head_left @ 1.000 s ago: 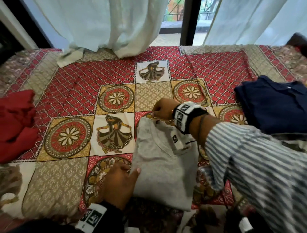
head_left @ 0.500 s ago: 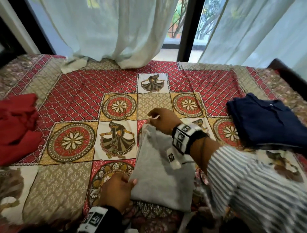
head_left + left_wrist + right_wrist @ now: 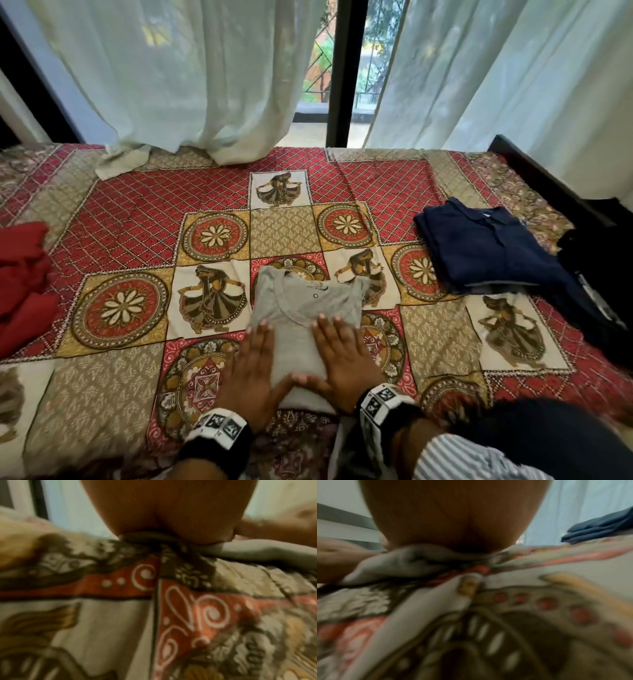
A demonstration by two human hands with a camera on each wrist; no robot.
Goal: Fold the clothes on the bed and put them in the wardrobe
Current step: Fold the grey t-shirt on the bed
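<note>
A folded grey T-shirt (image 3: 305, 308) lies on the patterned bedspread (image 3: 137, 212) near the front middle, neckline away from me. My left hand (image 3: 251, 373) lies flat with straight fingers along the shirt's left edge. My right hand (image 3: 342, 359) presses flat on its right side; the thumbs nearly meet over the near end. Both wrist views are blurred: the left shows my palm (image 3: 171, 513) on the spread beside grey cloth (image 3: 257, 550), the right shows my palm (image 3: 453, 513) on bunched grey cloth (image 3: 402, 563).
A folded navy shirt (image 3: 489, 246) rests at the right, a dark garment (image 3: 596, 274) beyond it by the bed frame. A red garment (image 3: 24, 274) is heaped at the left edge. Pale curtains (image 3: 191, 78) hang onto the bed's far side before a window.
My right hand left the grey shirt's collar and came back to its near right side. Both hands now lie flat on the shirt. My head has lifted, showing more curtain.
</note>
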